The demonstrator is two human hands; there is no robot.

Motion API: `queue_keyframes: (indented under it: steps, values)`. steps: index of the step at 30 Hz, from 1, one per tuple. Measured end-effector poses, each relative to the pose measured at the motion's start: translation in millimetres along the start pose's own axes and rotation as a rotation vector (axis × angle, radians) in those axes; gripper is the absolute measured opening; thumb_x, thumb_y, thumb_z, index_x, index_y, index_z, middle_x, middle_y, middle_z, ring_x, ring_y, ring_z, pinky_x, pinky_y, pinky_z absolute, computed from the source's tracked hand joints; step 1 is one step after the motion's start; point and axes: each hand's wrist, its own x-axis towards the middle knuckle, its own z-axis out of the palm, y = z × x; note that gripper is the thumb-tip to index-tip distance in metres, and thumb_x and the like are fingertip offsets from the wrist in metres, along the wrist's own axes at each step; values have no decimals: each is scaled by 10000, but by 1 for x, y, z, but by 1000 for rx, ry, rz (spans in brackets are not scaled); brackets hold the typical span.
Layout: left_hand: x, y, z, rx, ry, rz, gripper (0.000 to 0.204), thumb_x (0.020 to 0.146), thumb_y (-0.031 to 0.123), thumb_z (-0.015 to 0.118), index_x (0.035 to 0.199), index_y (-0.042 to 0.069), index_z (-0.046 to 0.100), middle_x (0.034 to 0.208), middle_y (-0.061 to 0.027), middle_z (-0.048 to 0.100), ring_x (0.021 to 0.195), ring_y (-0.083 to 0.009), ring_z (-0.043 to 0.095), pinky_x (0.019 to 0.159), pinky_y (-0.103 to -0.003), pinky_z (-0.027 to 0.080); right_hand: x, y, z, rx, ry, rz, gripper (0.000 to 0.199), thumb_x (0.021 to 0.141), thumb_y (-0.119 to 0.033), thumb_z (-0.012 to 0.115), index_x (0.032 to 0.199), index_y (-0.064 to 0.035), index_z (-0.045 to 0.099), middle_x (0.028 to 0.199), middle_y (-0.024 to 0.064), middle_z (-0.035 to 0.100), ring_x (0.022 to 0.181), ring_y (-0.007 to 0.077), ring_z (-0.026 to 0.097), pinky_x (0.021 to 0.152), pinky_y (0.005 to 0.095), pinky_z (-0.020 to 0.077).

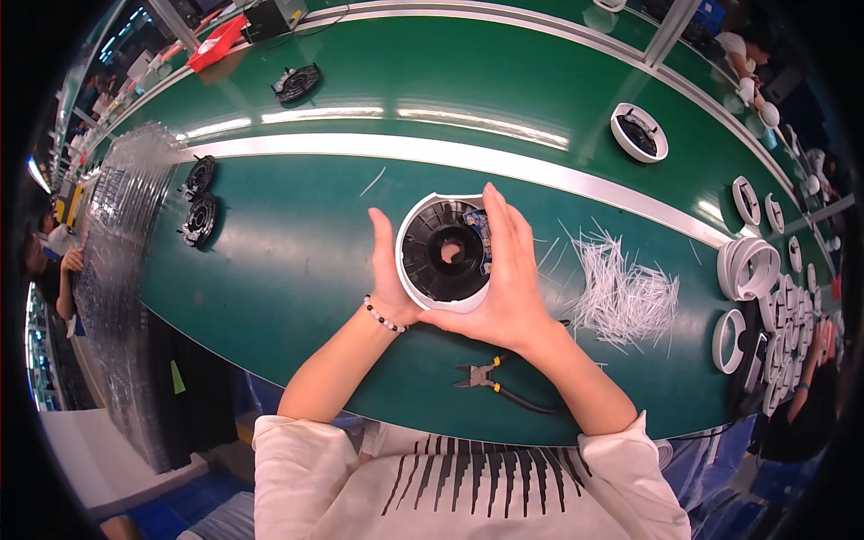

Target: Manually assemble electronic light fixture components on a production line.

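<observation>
I hold a round white housing (423, 292) with a black ring-shaped insert (443, 252) between both hands, above the green table (297, 270). My left hand (389, 270), with a bead bracelet at the wrist, grips its left rim. My right hand (504, 270) cups the right side, fingers lying over a small blue circuit part inside. Just below my right wrist, black-handled pliers (490, 378) lie on the table.
A heap of white plastic strips (621, 292) lies to the right. White rings (751, 270) are stacked at the far right. Black round parts (198, 216) sit at the left beside clear trays (126, 234). Another white housing (639, 133) rests on the conveyor.
</observation>
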Motion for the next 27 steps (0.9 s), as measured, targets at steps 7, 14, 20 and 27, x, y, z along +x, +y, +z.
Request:
queue_keyframes:
  steps: [7, 14, 20, 27]
  values:
    - [-1, 3, -3, -1, 36, -113, 815, 741, 692, 234, 1195, 31, 375, 1157, -132, 457, 1032, -262, 478, 861, -396, 420, 10, 1, -20, 65, -199, -26, 1087, 392, -264, 792, 1250, 41, 198, 1242, 228, 301, 1123, 400, 309, 913, 442, 300]
    - [-5, -4, 4, 25, 168, 6, 512, 684, 275, 460, 1100, -23, 430, 1031, -169, 521, 919, -250, 542, 818, -362, 457, -8, 12, 3, 51, -13, -44, 1069, 431, -351, 769, 1265, 10, 207, 1279, 228, 258, 1151, 386, 287, 934, 443, 270]
    - [-4, 5, 4, 19, 141, 85, 524, 704, 334, 441, 1105, -4, 433, 1049, -161, 516, 946, -260, 525, 825, -378, 442, -13, 10, 4, 61, 21, -89, 1096, 486, -391, 775, 1299, -25, 137, 1338, 217, 151, 1207, 386, 202, 964, 449, 223]
    - [2, 15, 5, -32, 269, -89, 505, 792, 432, 390, 1110, 44, 449, 1080, -146, 509, 978, -250, 512, 850, -371, 421, -16, 9, -33, 34, 108, -158, 918, 531, -172, 745, 1281, -52, 229, 1332, 183, 217, 1227, 373, 191, 980, 446, 187]
